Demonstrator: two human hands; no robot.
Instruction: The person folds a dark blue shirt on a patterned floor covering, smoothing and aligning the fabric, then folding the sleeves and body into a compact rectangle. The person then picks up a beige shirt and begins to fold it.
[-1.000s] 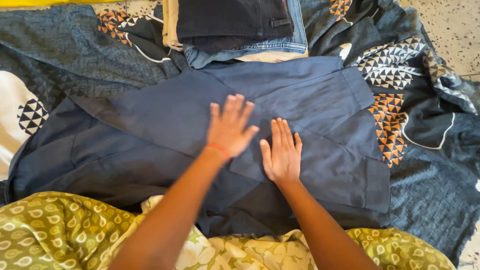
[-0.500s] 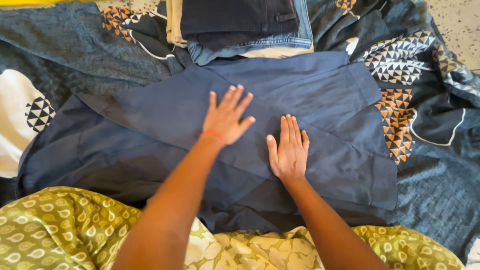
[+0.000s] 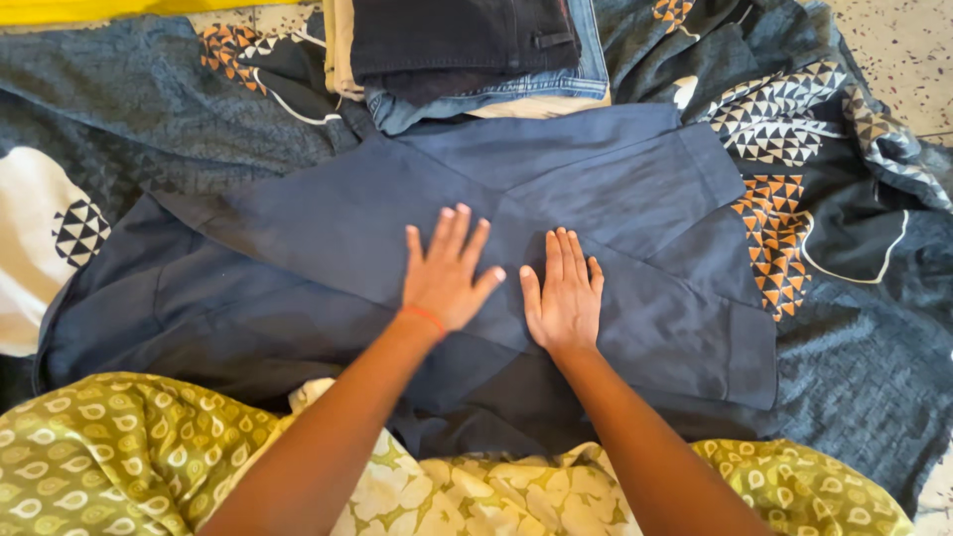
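Head view: two hands, left hand (image 3: 444, 273) and right hand (image 3: 564, 295), fingers spread flat on one navy garment (image 3: 328, 238).

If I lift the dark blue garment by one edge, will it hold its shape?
Probably not. The dark blue garment lies in soft folds, so it would likely droop. It looks thin and light. Both hands, left hand and right hand, press it flat.

Two hands (image 3: 447, 273), one navy garment (image 3: 328, 238), one folded clothes stack (image 3: 467, 55).
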